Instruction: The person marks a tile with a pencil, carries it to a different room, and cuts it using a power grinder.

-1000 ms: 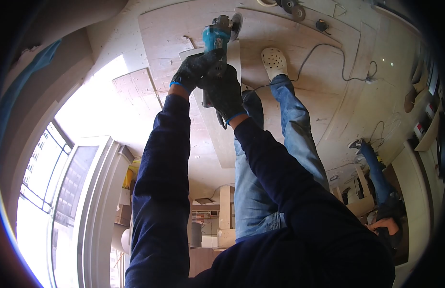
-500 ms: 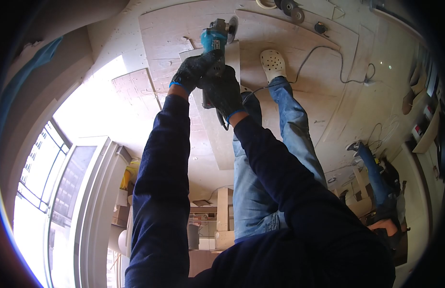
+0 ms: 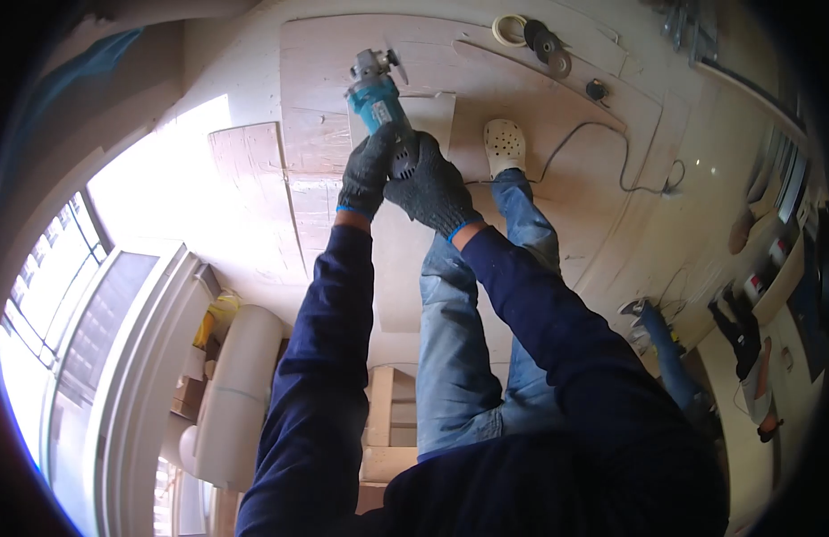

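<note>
A teal angle grinder (image 3: 378,106) is held out in front of me, over a pale board (image 3: 414,268) on the floor. Its metal head points away from me, and the thin disc (image 3: 397,66) is seen nearly edge-on at the right of it. My left hand (image 3: 368,170), in a dark knit glove with a blue cuff, is closed around the grinder's body. My right hand (image 3: 432,186), gloved the same way, grips the rear of the body. The power cord shows to the right of my right hand. The grinder's switch is hidden.
My foot in a cream clog (image 3: 505,146) stands on thin wood sheets beside the pale board. A black cord (image 3: 571,136) winds across the floor at the right. Several discs (image 3: 547,45) lie at the far edge. Two other people are at the lower right, one in dark trousers (image 3: 745,327).
The grinder has tilted leftward, its disc turning from broad view to nearly edge-on. Both hands have shifted slightly down and right in view. The camera view has shifted too.
</note>
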`<state>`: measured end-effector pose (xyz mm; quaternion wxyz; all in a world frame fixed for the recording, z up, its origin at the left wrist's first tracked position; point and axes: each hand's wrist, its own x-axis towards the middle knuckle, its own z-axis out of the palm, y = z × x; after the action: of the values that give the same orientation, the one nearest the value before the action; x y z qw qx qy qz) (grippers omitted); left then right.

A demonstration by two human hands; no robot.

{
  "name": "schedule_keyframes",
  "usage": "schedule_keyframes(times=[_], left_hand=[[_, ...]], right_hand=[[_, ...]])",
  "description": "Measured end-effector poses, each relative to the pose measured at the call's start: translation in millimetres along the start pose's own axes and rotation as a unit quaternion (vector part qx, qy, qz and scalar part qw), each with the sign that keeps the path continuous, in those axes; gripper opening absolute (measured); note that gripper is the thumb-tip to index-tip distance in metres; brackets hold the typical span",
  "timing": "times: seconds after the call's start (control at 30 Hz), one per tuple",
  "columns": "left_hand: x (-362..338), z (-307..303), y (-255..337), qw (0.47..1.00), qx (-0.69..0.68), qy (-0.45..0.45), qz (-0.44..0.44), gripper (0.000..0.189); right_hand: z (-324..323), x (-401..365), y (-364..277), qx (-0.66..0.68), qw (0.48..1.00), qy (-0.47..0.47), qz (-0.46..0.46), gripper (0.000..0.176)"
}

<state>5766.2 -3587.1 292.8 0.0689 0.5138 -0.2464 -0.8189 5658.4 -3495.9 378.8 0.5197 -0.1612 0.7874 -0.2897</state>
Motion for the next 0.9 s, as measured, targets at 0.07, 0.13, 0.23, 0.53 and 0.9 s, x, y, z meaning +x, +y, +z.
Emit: schedule_keyframes(times=[0.07,0.13,0.23,0.53,0.9], left_hand=[[-14,-12,-21,0.997,-0.015,-0.003,0.081,0.041],[-34,-23,-43,0.974,0.120,0.012,0.189,0.039],[-74,-3,-45,0.989,-0.100,0.059,0.089,0.041],[-112,30,-86,0.941,-0.301,0.141,0.066,0.043],[-114,68,-99,0.912,-0.364,0.182,0.046,0.042]], right_hand=[[-1,-10,-1,-0.057,0.997,-0.006,-0.050,0.075],[0,-22,-2,-0.106,0.992,-0.049,-0.051,0.077],[3,-33,5,-0.156,0.980,-0.087,-0.088,0.079],[-16,-51,-1,-0.308,0.921,-0.232,-0.058,0.083],[-36,-37,21,-0.391,0.874,-0.273,-0.096,0.080]])
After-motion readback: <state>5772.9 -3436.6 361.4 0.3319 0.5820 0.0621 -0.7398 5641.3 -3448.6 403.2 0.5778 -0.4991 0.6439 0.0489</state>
